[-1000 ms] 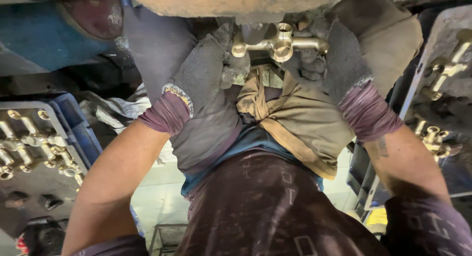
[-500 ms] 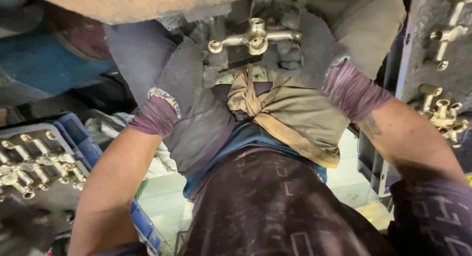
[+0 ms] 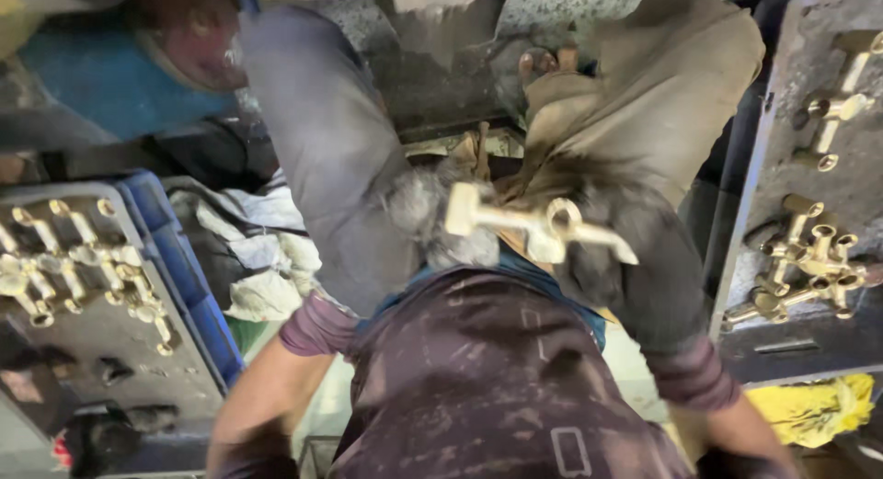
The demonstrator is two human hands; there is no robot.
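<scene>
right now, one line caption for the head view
Two gloved hands, left hand and right hand, hold a brass fitting above the lap.

brass fitting [image 3: 538,226] motion-blurred, gloves hiding fingers

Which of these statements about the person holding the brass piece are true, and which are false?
1. Both hands wear thick grey gloves. True: the left hand and the right hand are both gloved.
2. The hands hold a brass fitting between them. True.
3. The blue crate sits on the person's right. False: it is on their left, with brass fittings lying on a grey tray inside it.
4. The tray on the right holds only plastic parts. False: it holds more brass pieces.
5. A yellow cloth lies at the lower right. True.
6. The person's forearms are covered with long sleeves. False: they are bare below the glove cuffs.
</scene>
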